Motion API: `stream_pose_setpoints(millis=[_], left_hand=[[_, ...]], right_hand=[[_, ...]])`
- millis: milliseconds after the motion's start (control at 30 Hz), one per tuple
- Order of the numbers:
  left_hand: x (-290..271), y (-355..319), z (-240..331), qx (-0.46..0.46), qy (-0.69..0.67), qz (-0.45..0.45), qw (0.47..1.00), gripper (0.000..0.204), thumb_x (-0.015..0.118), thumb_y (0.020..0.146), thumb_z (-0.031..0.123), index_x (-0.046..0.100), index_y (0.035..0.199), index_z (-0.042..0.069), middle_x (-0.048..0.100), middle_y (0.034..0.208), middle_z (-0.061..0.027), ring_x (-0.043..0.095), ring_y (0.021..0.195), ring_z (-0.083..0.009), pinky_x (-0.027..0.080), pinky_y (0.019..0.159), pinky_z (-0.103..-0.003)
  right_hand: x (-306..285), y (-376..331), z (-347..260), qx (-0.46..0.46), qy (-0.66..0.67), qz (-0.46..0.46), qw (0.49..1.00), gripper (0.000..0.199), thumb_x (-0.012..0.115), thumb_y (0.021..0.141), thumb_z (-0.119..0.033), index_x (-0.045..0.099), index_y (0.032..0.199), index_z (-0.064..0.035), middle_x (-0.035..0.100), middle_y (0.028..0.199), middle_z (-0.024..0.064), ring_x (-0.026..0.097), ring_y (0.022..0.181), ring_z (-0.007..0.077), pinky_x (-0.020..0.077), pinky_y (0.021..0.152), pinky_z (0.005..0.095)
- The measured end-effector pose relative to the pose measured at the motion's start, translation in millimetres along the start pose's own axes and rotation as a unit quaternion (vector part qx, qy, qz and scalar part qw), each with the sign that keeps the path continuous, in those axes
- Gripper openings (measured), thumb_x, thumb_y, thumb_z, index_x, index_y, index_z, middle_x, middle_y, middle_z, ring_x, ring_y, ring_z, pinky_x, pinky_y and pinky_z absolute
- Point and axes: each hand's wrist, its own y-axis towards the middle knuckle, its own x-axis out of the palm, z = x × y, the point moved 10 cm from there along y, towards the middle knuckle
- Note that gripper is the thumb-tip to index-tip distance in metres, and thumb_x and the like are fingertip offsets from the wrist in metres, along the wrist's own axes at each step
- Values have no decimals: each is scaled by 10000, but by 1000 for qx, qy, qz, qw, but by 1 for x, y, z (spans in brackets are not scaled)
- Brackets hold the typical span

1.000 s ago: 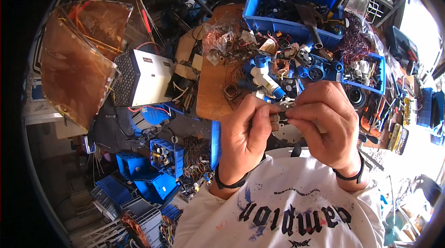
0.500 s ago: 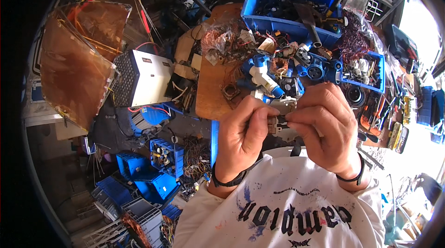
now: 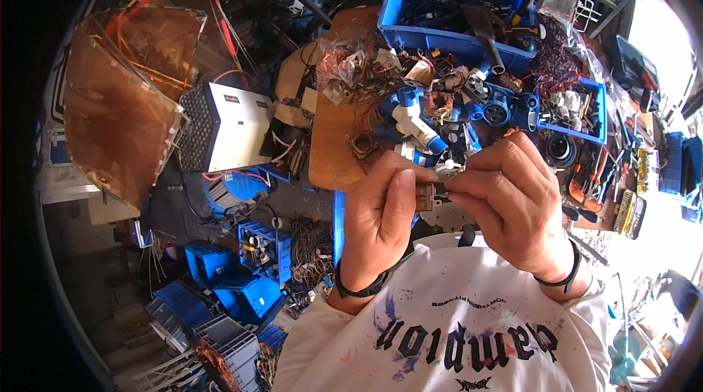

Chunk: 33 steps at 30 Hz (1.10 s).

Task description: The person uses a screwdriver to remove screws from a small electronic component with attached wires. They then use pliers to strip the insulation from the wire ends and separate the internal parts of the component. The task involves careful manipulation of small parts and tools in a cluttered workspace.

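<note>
Both hands, left [image 3: 381,227] and right [image 3: 512,205], pinched shut on small metal part [image 3: 427,194] above near edge of cluttered table [image 3: 333,143].

Over the past second the left hand [image 3: 381,223] and right hand [image 3: 512,201] have drifted slightly lower in the frame's centre, their fingertips pressing closer around the small metal part [image 3: 427,194].
</note>
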Motion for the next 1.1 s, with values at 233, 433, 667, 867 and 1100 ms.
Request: stream_pose_setpoints(millis=[233,433,667,867,1100], left_hand=[[-1,4,7,21,13,-13,1000,247,500,980,172,599,858,-19,581,669,-21,481,589,-42,386,530,-220],[-2,1,5,10,15,-9,1000,250,497,979,170,600,854,-20,584,651,-33,502,584,-53,398,531,-224],[3,8,-2,-15,12,-41,999,252,480,982,173,596,849,-7,583,668,-58,532,610,-72,413,548,-240],[8,12,-14,-16,31,-37,999,418,395,999,340,597,842,9,572,748,-24,511,665,-77,381,582,-216],[11,27,-26,0,-56,77,995,577,481,914,594,536,1020,29,548,903,-29,536,800,-108,407,731,-237]], right_hand=[[3,-4,0,-5,-3,-6,1000,306,722,622,17,607,905,-9,544,858,99,536,722,255,462,608,340],[8,-9,1,26,22,-29,999,258,710,669,17,591,897,-7,555,860,113,542,723,272,462,617,355],[13,-10,6,80,6,-58,995,223,677,726,1,551,910,-5,525,829,116,525,710,283,453,621,376],[11,-12,12,145,-19,-54,988,156,654,772,-13,537,875,-24,528,798,103,539,716,297,452,618,395],[21,0,28,192,-43,-11,980,146,654,794,-63,537,878,-38,580,764,109,572,708,300,454,621,411]])
